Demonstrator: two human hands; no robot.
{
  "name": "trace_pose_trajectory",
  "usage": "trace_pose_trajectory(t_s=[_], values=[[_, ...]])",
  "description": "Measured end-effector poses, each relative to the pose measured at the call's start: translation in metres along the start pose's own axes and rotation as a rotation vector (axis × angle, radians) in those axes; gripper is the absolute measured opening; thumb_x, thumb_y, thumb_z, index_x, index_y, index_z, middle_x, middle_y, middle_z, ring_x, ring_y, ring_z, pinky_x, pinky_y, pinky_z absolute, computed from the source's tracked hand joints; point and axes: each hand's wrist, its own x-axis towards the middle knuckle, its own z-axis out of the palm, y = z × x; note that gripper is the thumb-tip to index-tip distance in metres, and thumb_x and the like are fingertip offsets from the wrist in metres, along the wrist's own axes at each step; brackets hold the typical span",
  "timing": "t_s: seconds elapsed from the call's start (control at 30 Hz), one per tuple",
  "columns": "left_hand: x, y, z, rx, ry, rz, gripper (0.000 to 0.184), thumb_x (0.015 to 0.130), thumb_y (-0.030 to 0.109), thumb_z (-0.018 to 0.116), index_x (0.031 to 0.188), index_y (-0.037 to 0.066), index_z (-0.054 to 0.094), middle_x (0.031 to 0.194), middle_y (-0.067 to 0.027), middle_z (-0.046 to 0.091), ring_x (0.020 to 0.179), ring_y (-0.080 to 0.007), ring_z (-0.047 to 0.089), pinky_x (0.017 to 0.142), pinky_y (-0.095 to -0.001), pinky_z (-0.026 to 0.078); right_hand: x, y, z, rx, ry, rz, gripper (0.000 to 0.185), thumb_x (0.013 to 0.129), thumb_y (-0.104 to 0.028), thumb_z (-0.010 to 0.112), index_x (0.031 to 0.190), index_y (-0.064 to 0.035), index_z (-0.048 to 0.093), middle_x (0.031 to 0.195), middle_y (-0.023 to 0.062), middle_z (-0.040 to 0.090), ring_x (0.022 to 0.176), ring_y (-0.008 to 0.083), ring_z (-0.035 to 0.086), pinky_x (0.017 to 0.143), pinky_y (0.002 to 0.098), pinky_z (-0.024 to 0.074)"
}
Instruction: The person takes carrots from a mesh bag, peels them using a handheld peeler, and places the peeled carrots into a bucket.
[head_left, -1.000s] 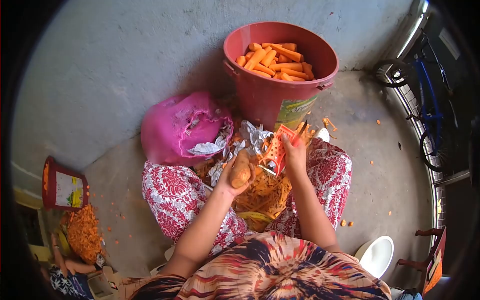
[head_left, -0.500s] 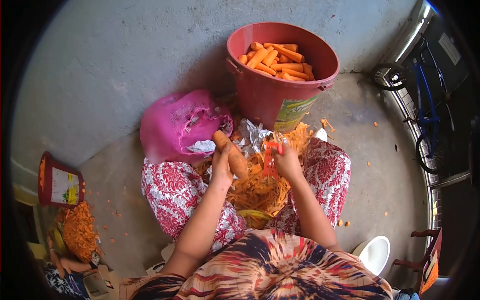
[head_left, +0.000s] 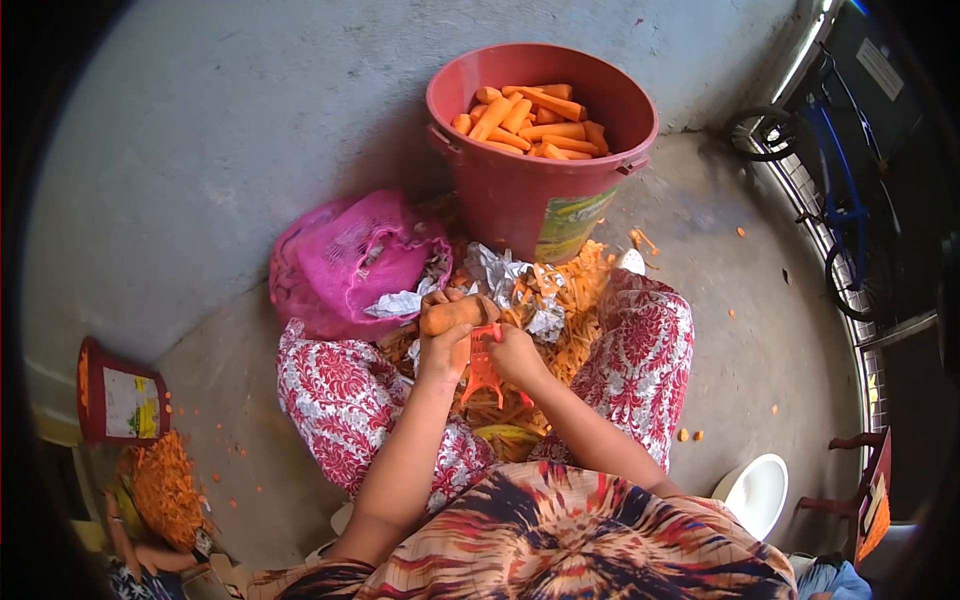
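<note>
My left hand [head_left: 442,352] is wrapped round a thick carrot [head_left: 452,315] with dull, unpeeled-looking skin, lying roughly sideways. Close on its right, my right hand [head_left: 510,352] grips a red plastic peeler [head_left: 483,375], whose top meets the carrot's lower right side. The two hands nearly touch. Beneath them a heap of orange peelings [head_left: 575,345] lies between my legs. Just beyond are crumpled paper pieces [head_left: 492,268] and a pink mesh sack [head_left: 325,262], its mouth open.
A large red bucket [head_left: 500,200] holding several peeled carrots [head_left: 540,120] stands by the wall. At left are a smaller red bucket [head_left: 130,405], a peelings pile [head_left: 165,490] and another person's arm [head_left: 122,535]. A white basin [head_left: 755,497] and blue bicycle [head_left: 840,200] are at right.
My right hand has brought the peeler left against the carrot. The carrot has turned from slanting to nearly sideways in my left hand. The view has shifted slightly.
</note>
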Motion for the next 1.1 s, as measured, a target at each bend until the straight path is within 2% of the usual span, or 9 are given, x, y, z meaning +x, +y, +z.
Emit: trace_pose_trajectory(t_s=[0.33, 0.43, 0.47, 0.6, 0.7, 0.73, 0.9, 1.0, 1.1], values=[[-0.001, 0.003, 0.01, 0.062, -0.083, 0.003, 0.049, 0.053, -0.014, 0.053, 0.091, 0.012, 0.037, 0.095, -0.0042, 0.039, 0.099, -0.0202, 0.039, 0.093, -0.038, 0.029, 0.006, 0.009, 0.0, -0.027, -0.006, 0.08, 0.022, 0.072, -0.013, 0.047, 0.084, 0.0043, 0.053, 0.082, 0.0241, 0.057, 0.08, 0.0363, 0.055, 0.071, 0.0398, 0.0426], [-0.002, 0.008, 0.021, 0.1, -0.158, 0.036, 0.048, 0.053, -0.014, 0.052, 0.092, 0.011, 0.036, 0.094, -0.0043, 0.038, 0.1, -0.0198, 0.038, 0.094, -0.0377, 0.028, 0.029, 0.07, 0.015, 0.293, -0.128, 0.248, 0.022, 0.072, -0.012, 0.047, 0.085, 0.0034, 0.053, 0.081, 0.0227, 0.057, 0.079, 0.0347, 0.056, 0.069, 0.0395, 0.0431], [-0.001, 0.01, 0.023, 0.108, -0.194, 0.049, 0.048, 0.054, -0.014, 0.051, 0.092, 0.011, 0.036, 0.094, -0.0044, 0.038, 0.1, -0.0196, 0.038, 0.094, -0.0377, 0.028, 0.035, 0.093, 0.023, -0.073, -0.07, 0.164, 0.021, 0.073, -0.017, 0.051, 0.078, 0.0017, 0.059, 0.074, 0.0215, 0.058, 0.069, 0.0319, 0.058, 0.06, 0.0368, 0.0439], [-0.001, 0.01, 0.022, 0.055, -0.112, -0.029, 0.048, 0.053, -0.013, 0.05, 0.091, 0.012, 0.035, 0.093, -0.0043, 0.037, 0.1, -0.0183, 0.037, 0.094, -0.0379, 0.028, 0.031, 0.053, 0.015, -0.062, -0.069, 0.252, 0.023, 0.075, -0.018, 0.048, 0.081, 0.0039, 0.054, 0.076, 0.0231, 0.057, 0.075, 0.0354, 0.056, 0.067, 0.0403, 0.0434], [0.006, -0.003, 0.003, 0.066, -0.063, 0.034, 0.048, 0.054, -0.013, 0.052, 0.092, 0.012, 0.036, 0.093, -0.0043, 0.038, 0.098, -0.0184, 0.038, 0.092, -0.0376, 0.029, 0.018, 0.027, 0.005, 0.04, 0.162, 0.128, 0.023, 0.073, -0.018, 0.05, 0.079, 0.0043, 0.053, 0.075, 0.0243, 0.056, 0.077, 0.0369, 0.055, 0.067, 0.0411, 0.0431], [0.007, -0.007, -0.001, 0.068, 0.003, 0.045, 0.048, 0.054, -0.013, 0.053, 0.091, 0.013, 0.036, 0.093, -0.0043, 0.039, 0.097, -0.0184, 0.039, 0.092, -0.0373, 0.029, 0.016, 0.027, 0.004, 0.162, 0.141, 0.112, 0.023, 0.072, -0.017, 0.05, 0.082, 0.0045, 0.052, 0.077, 0.0252, 0.056, 0.079, 0.0379, 0.055, 0.07, 0.0416, 0.0428], [0.01, -0.014, 0.002, 0.066, 0.226, 0.067, 0.047, 0.056, -0.012, 0.056, 0.091, 0.013, 0.037, 0.094, -0.0043, 0.041, 0.094, -0.0182, 0.042, 0.089, -0.0351, 0.032, -0.002, 0.001, 0.002, 0.033, 0.111, 0.102, 0.024, 0.072, -0.013, 0.048, 0.09, 0.0034, 0.05, 0.083, 0.0256, 0.056, 0.081, 0.0386, 0.054, 0.072, 0.042, 0.0426], [0.01, -0.019, -0.008, 0.058, 0.191, 0.105, 0.042, 0.06, -0.009, 0.058, 0.091, 0.012, 0.039, 0.091, -0.0046, 0.043, 0.092, -0.0188, 0.043, 0.088, -0.0352, 0.034, 0.006, 0.012, 0.006, 0.018, 0.115, 0.109, 0.023, 0.072, -0.012, 0.048, 0.089, 0.0021, 0.052, 0.082, 0.0246, 0.057, 0.081, 0.0376, 0.055, 0.072, 0.0417, 0.0428], [0.013, -0.009, -0.012, -0.159, 0.23, -0.035, 0.034, 0.066, -0.002, 0.059, 0.092, 0.011, 0.041, 0.089, -0.0055, 0.046, 0.09, -0.02, 0.046, 0.086, -0.036, 0.037, 0.015, 0.034, -0.002, 0.083, 0.093, 0.115, 0.021, 0.072, -0.013, 0.049, 0.087, 0.0005, 0.054, 0.08, 0.0233, 0.057, 0.079, 0.0358, 0.056, 0.071, 0.0405, 0.0434]])
